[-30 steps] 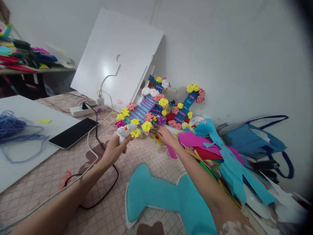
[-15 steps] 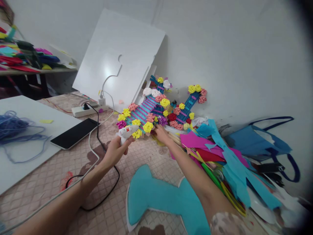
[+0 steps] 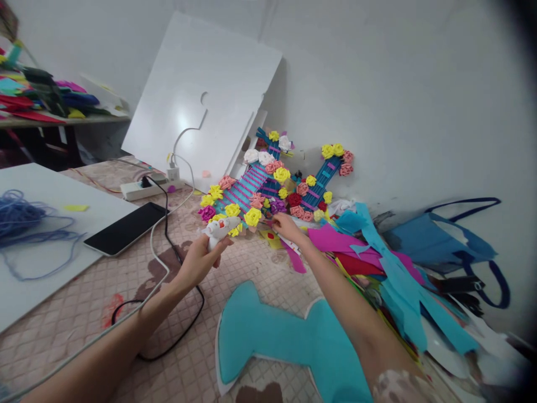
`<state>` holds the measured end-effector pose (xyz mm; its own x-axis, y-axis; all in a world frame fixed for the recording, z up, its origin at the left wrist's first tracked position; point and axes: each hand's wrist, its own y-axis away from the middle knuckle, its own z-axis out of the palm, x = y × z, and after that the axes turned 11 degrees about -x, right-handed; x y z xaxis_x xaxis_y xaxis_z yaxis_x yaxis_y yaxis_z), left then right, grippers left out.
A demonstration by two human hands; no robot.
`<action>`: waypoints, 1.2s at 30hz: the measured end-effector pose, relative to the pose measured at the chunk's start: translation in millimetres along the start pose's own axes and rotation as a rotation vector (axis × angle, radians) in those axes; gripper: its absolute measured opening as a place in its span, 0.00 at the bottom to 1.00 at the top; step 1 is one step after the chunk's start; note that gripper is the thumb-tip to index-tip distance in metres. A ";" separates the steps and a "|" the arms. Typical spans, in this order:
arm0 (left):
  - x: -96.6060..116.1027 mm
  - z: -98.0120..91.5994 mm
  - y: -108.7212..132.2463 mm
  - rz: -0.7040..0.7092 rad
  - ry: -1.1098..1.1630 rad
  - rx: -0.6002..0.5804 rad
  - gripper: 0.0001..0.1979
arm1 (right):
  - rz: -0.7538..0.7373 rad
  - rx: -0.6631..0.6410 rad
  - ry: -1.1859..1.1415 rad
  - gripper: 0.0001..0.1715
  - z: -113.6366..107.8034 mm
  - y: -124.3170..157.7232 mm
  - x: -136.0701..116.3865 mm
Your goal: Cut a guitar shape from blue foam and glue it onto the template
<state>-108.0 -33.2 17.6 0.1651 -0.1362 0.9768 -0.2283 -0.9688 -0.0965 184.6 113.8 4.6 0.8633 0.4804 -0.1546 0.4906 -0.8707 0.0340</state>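
Observation:
My left hand (image 3: 200, 258) is wrapped round a white hot glue gun (image 3: 218, 228), its nose pointing right, in front of a flower-covered paper letter or number shape (image 3: 247, 187). That shape is blue with pink stripes and edged with yellow, white, pink and purple paper roses. Beside its lower right end, my right hand (image 3: 289, 226) has its fingers drawn together; whatever is in them is too small to make out. Under that hand lie a magenta paper strip (image 3: 296, 261) and a yellow scrap (image 3: 272, 240). A plain turquoise cut-out (image 3: 277, 336) rests on the table between my forearms.
A phone (image 3: 126, 228), a power strip (image 3: 145, 189) and loose cables lie left, near blue yarn (image 3: 20, 215) on a white board. A second flowered shape (image 3: 321, 184) leans on the wall. Coloured paper (image 3: 356, 246) and a blue bag (image 3: 440, 240) are at the right.
My right hand has shifted right, away from the flowers, and its fingers have drawn together. The magenta strip and yellow scrap now show more. The glue gun has moved slightly right.

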 end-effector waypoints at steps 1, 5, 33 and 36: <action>-1.2 0.4 0.0 0.001 0.000 -0.005 0.18 | 0.005 -0.025 -0.019 0.18 -3.7 5.8 5.4; -6.2 2.3 0.0 -0.003 0.004 -0.035 0.18 | 0.012 -0.151 -0.088 0.18 -14.5 31.0 24.1; -5.4 7.8 2.3 -0.019 -0.101 -0.082 0.22 | -0.026 0.019 -0.336 0.19 28.6 -46.1 -14.1; -4.9 7.4 2.1 -0.034 -0.117 -0.083 0.23 | -0.022 -0.008 -0.385 0.19 22.7 -39.9 -5.6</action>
<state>-102.2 -36.2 11.2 0.2832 -0.1313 0.9500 -0.2983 -0.9535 -0.0429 157.5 143.4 -18.4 0.7456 0.4228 -0.5151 0.5106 -0.8592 0.0337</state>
